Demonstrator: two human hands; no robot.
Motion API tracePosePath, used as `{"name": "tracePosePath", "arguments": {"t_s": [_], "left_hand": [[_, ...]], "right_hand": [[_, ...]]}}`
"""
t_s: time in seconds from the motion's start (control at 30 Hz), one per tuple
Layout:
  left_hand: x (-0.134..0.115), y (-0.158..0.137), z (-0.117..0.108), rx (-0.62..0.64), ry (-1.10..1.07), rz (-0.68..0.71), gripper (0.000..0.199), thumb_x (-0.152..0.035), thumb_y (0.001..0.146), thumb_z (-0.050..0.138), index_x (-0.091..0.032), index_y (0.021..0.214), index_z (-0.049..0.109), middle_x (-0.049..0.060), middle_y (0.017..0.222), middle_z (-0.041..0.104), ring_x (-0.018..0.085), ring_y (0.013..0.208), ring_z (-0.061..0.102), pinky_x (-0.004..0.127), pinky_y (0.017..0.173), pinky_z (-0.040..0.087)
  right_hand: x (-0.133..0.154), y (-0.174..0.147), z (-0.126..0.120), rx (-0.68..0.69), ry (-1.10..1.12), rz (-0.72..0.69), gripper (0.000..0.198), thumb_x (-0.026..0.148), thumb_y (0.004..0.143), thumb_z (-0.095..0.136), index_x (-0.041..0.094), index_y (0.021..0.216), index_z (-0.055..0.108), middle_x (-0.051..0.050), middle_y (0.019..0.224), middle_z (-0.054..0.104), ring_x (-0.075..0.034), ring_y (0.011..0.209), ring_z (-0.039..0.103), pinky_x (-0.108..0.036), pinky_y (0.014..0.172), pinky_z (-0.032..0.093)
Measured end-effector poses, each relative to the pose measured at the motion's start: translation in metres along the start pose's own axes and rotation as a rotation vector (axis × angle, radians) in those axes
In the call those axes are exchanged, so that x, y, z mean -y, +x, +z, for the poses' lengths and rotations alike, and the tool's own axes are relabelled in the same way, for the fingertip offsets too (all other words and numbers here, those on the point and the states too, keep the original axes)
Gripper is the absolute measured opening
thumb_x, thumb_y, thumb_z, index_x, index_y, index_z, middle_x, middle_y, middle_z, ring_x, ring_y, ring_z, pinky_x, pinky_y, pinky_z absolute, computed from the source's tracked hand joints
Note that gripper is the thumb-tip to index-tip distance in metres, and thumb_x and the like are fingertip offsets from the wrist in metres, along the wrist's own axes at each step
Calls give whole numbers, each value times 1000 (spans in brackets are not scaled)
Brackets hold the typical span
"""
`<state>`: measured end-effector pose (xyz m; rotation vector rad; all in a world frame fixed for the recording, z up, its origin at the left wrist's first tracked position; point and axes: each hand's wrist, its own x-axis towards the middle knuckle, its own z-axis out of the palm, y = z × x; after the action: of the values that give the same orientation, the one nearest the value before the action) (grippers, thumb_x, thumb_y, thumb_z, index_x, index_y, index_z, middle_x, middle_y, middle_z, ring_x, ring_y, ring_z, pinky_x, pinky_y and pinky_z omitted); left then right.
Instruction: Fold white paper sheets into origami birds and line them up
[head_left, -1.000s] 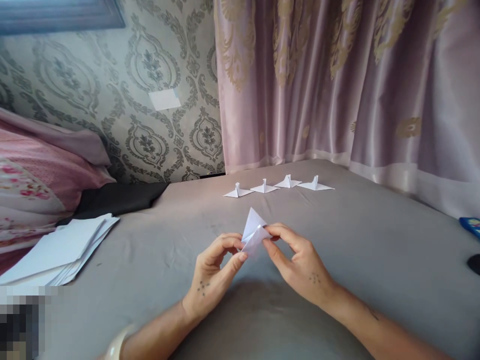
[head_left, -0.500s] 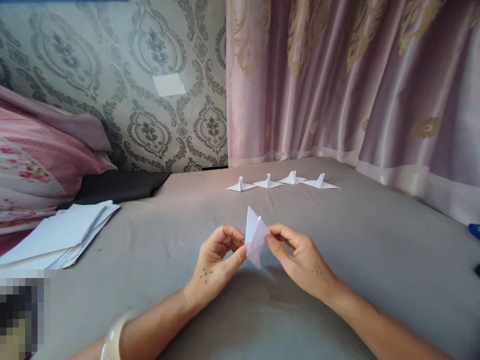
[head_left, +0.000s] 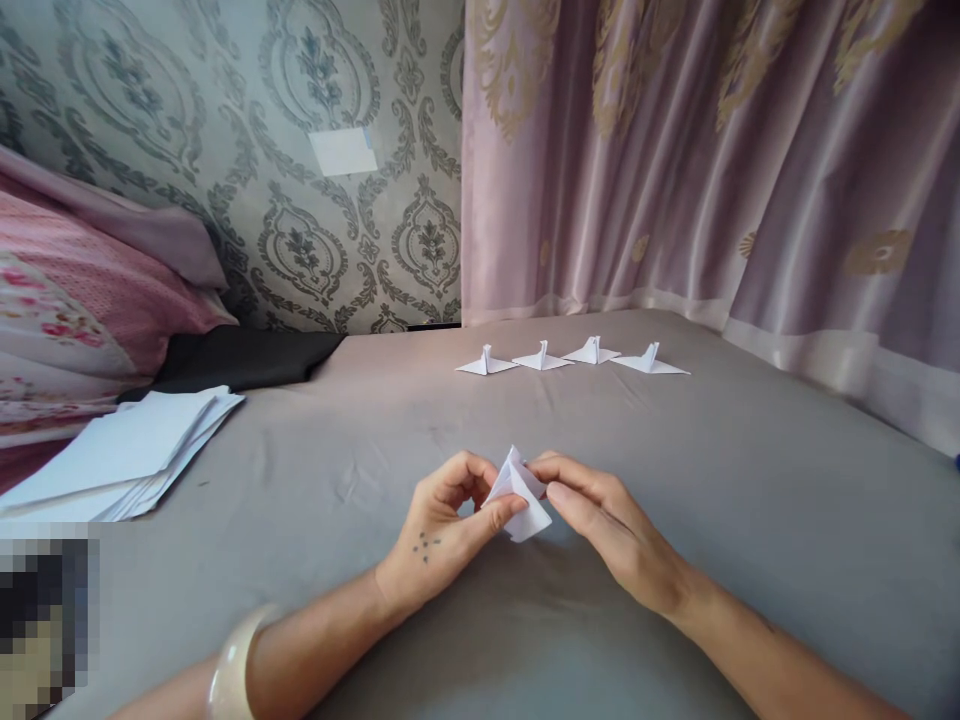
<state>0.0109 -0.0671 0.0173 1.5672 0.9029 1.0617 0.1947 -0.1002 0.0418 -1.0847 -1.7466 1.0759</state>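
Note:
A folded white paper [head_left: 529, 515], with pointed flaps, is held over the grey sheet in front of me. My left hand [head_left: 461, 515] pinches its left side, thumb across the front and fingers curled behind. At its right edge, my right hand [head_left: 607, 515] has its thumb and forefinger closed on a flap; the other fingertips are partly hidden behind the paper. Beyond my hands stand several white origami birds in a row, among them a left one [head_left: 486, 362] and a right one [head_left: 652, 360], their wings spread on the sheet.
A stack of white paper [head_left: 127, 450] lies at the left, beside a black folded cloth [head_left: 247, 360] and pink floral fabric [head_left: 97, 260]. The grey sheet [head_left: 300, 460] spreads under everything. Patterned wallpaper [head_left: 225, 200] and a pink curtain [head_left: 600, 200] close off the back.
The folded paper has turned and tilted between my hands, its lower flap now swung to the right. My left thumb has moved across its front. The view has shifted slightly.

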Motion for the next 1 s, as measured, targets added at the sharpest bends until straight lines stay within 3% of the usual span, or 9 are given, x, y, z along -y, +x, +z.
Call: {"name": "tracePosePath", "arguments": {"t_s": [0.17,0.43,0.63,0.77,0.9,1.0], "left_hand": [[0,0,-3,32,19,33,22,-33,79,71,-16,74,57,4,75,66,17,73,61,30,71,49],[-1,1,-8,137,73,201,11,-24,87,62,-16,90,69,6,82,65,16,76,58,31,74,48],[0,4,-7,9,133,314,6,-23,83,68,-20,81,73,8,101,58,19,93,58,34,83,50],[0,4,-6,90,17,220,6,-21,84,66,-20,85,72,8,104,66,21,98,63,36,90,49],[-2,5,-2,31,-61,139,6,-22,83,68,-17,83,71,7,97,69,20,90,65,33,85,52],[-2,6,1,55,-137,76,7,-22,81,69,-15,84,70,8,98,68,19,90,65,32,85,53]], "right_hand": [[-6,0,6,-103,-115,-17,20,39,82,67,24,92,61,0,86,61,-17,85,56,-31,82,46],[-12,5,3,-144,-85,-64,13,36,88,61,24,84,63,1,83,59,-14,80,57,-28,77,46],[-14,6,0,-115,-46,-34,17,37,88,59,23,82,67,1,81,59,-14,78,56,-27,74,46],[-15,5,4,-136,23,-4,15,34,88,59,23,83,67,1,80,61,-14,78,58,-26,74,46],[-18,3,11,-251,47,36,14,33,86,61,21,83,67,-2,85,68,-17,83,62,-28,76,47],[-20,2,16,-345,27,40,14,34,85,62,21,81,66,-2,82,67,-16,78,61,-27,73,48]]}}
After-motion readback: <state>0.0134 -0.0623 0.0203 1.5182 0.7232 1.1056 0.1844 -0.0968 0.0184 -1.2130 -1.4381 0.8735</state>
